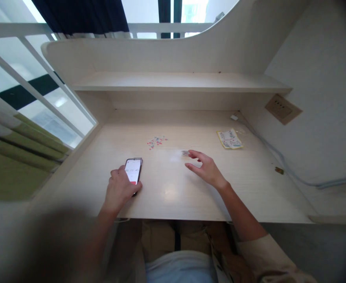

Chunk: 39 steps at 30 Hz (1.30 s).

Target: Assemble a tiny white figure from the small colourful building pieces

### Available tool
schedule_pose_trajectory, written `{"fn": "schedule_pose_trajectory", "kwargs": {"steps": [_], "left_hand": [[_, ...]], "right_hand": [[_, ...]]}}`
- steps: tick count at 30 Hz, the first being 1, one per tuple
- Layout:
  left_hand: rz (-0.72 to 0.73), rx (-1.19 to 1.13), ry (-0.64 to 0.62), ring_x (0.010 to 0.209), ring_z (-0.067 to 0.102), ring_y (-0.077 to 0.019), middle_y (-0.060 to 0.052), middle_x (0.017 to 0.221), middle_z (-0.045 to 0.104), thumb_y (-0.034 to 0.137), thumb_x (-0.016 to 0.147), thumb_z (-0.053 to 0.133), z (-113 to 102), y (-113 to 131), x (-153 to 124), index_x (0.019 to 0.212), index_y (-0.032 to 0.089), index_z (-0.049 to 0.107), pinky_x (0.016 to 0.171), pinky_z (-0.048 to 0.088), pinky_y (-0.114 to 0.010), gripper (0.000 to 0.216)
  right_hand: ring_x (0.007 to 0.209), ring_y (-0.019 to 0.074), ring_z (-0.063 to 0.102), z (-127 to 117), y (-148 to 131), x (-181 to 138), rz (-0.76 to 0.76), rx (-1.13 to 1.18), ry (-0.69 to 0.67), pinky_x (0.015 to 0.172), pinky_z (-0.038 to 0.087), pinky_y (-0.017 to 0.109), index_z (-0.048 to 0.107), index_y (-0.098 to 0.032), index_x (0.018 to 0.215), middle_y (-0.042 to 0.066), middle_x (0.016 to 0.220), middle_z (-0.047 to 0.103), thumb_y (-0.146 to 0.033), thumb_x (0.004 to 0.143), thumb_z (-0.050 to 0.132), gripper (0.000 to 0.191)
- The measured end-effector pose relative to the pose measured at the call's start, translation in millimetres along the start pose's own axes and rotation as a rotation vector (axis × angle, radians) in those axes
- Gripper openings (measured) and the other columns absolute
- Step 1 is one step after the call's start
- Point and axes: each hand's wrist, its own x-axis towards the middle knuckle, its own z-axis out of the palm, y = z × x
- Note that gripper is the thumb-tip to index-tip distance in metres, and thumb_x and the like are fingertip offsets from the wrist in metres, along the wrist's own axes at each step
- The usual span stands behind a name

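My left hand [120,188] grips a phone [133,168] lying on the desk, its fingers along the left edge and its thumb near the lower right. The lit screen shows a running-clock style readout and a red patch at the bottom. Thumb and fingers apart, my right hand [206,169] hovers low over the desk. Just beyond its fingertips lies a small greyish, see-through piece [185,153], too small to name; whether they touch I cannot tell. A loose scatter of small red, blue and pale bits [157,142] lies farther back, left of centre.
A printed sheet with a yellow border [230,139] lies at the back right of the desk [173,196]. Grey cables [275,147] run along the right wall below a socket plate [283,109]. A small brown-green object [279,170] sits nearby. Above the back spans a shelf [179,81].
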Motion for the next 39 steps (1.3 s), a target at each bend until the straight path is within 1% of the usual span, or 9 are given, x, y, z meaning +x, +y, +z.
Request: {"fn": "schedule_pose_trajectory", "kwargs": {"steps": [5,10,17,21,24,28,33,37,39], "left_hand": [[0.026,0.007,0.022,0.108,0.053,-0.0368,-0.023,0.111,0.050,0.045,0.071,0.060,4,-4,0,0.132,-0.002,0.034,0.088,0.046,-0.043,0.082],[0.010,0.000,0.023,0.110,0.053,-0.0371,-0.021,0.111,0.050,0.045,0.070,0.061,6,-10,2,0.133,0.001,0.034,0.088,0.046,-0.044,0.081],[-0.019,-0.016,-0.011,0.110,0.054,-0.0374,-0.020,0.112,0.050,0.046,0.069,0.062,2,-20,5,0.134,0.003,0.034,0.087,0.047,-0.043,0.083],[-0.001,-0.020,-0.023,0.111,0.054,-0.0389,-0.023,0.121,0.048,0.055,0.069,0.062,2,-20,4,0.138,0.005,0.031,0.087,0.048,-0.044,0.091],[0.003,0.019,0.023,0.109,0.054,-0.0415,-0.026,0.129,0.043,0.066,0.066,0.063,1,-16,3,0.142,0.007,0.026,0.088,0.047,-0.049,0.103],[0.037,0.003,0.125,0.115,0.049,-0.0423,-0.025,0.134,0.041,0.063,0.068,0.065,-2,-6,6,0.142,0.010,0.028,0.094,0.042,-0.053,0.099],[0.281,-0.216,0.221,0.129,0.037,-0.0377,-0.022,0.135,0.041,0.053,0.073,0.069,9,21,8,0.140,0.011,0.030,0.107,0.033,-0.052,0.088],[0.495,-0.442,0.129,0.129,0.040,-0.0338,-0.018,0.135,0.043,0.045,0.078,0.068,33,57,12,0.139,0.019,0.030,0.108,0.035,-0.052,0.076],[0.536,-0.549,0.094,0.128,0.042,-0.0319,-0.016,0.133,0.044,0.041,0.082,0.065,45,74,20,0.138,0.021,0.032,0.105,0.039,-0.051,0.068]], "right_hand": [[0.102,0.0227,0.065,0,3,0,0.005,0.012,-0.007,0.090,0.053,0.041,0.056,-0.023,0.128,0.009,0.117,0.067,-0.036,0.082,0.066,0.049],[0.099,0.0221,0.065,-1,7,2,0.004,-0.013,-0.007,0.088,0.053,0.040,0.058,-0.022,0.125,0.009,0.114,0.068,-0.037,0.082,0.066,0.046],[0.097,0.0230,0.065,2,38,16,0.058,-0.097,0.085,0.088,0.053,0.042,0.062,-0.018,0.120,0.012,0.113,0.067,-0.038,0.082,0.065,0.043],[0.102,0.0235,0.064,11,57,34,0.050,-0.096,0.028,0.089,0.053,0.042,0.063,-0.019,0.120,0.012,0.116,0.066,-0.036,0.080,0.068,0.044],[0.103,0.0234,0.065,17,65,46,0.051,-0.087,-0.043,0.092,0.052,0.042,0.063,-0.020,0.120,0.011,0.114,0.068,-0.030,0.078,0.069,0.044],[0.099,0.0216,0.067,22,69,56,0.067,-0.065,-0.127,0.095,0.051,0.040,0.063,-0.020,0.121,0.009,0.108,0.071,-0.021,0.079,0.066,0.042],[0.098,0.0204,0.068,28,72,58,0.089,-0.018,-0.150,0.094,0.053,0.038,0.064,-0.019,0.120,0.009,0.112,0.071,-0.018,0.081,0.062,0.040],[0.098,0.0205,0.069,33,74,58,0.079,0.000,-0.146,0.094,0.053,0.039,0.064,-0.021,0.120,0.008,0.111,0.071,-0.018,0.080,0.062,0.040],[0.099,0.0210,0.068,35,74,58,0.076,0.000,-0.148,0.094,0.053,0.040,0.063,-0.022,0.121,0.008,0.112,0.071,-0.017,0.080,0.063,0.041]]}}
